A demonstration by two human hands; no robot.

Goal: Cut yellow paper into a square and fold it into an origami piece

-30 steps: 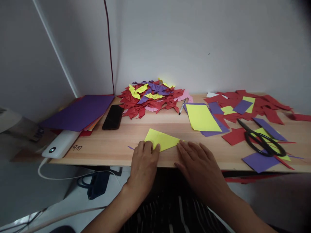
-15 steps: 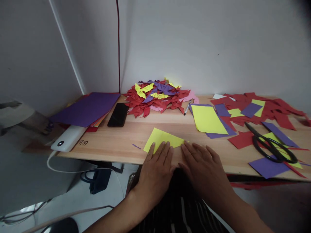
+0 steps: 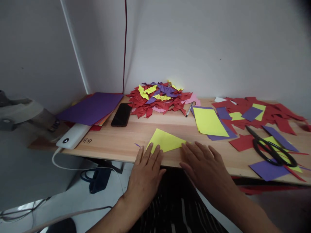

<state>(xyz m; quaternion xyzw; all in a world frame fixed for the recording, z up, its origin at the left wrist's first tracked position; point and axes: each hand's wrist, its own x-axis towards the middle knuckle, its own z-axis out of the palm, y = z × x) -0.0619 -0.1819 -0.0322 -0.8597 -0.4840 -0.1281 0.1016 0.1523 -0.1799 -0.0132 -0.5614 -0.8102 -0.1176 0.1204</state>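
Yellow paper [image 3: 167,140] lies flat near the table's [image 3: 136,131] front edge

At the left, a purple sheet [image 3: 91,108] overlaps a power bank [image 3: 74,136]; a phone [image 3: 121,115] sits just beside. The left hand [image 3: 146,173], unclenched, has fingertips on the paper's near left corner. A folded pile [image 3: 157,102] stands behind the paper. The right hand [image 3: 206,166], outstretched and grasping nothing, touches the paper's right tip. Scissors [image 3: 269,149] lie farther right.
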